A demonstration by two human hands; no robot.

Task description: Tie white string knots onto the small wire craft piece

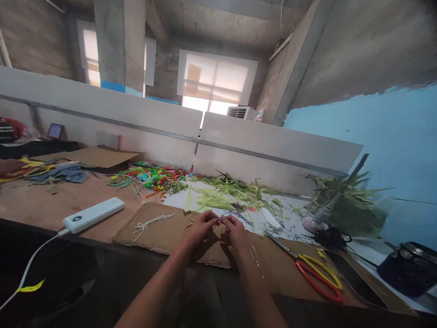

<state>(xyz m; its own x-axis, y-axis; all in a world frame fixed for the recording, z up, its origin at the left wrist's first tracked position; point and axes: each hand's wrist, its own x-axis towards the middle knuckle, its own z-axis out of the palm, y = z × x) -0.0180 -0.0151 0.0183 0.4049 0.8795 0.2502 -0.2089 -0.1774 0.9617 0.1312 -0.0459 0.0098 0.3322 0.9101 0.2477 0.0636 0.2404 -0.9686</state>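
My left hand [201, 226] and my right hand [234, 229] meet over a sheet of brown cardboard [160, 234] at the table's near edge. Both are closed in a pinch, fingertips almost touching, around something small and pale that I cannot make out. A loose piece of white string [150, 223] lies on the cardboard to the left of my hands. Just beyond them lie pale green leaf strips [211, 200].
A white power bank [94, 214] with its cable sits at the left. Yellow-and-red scissors [317, 271] lie at the right. Colourful scraps [150, 176], green cuttings [235, 187] and a leafy bundle [344, 205] cover the far side. A white partition [273, 150] backs the table.
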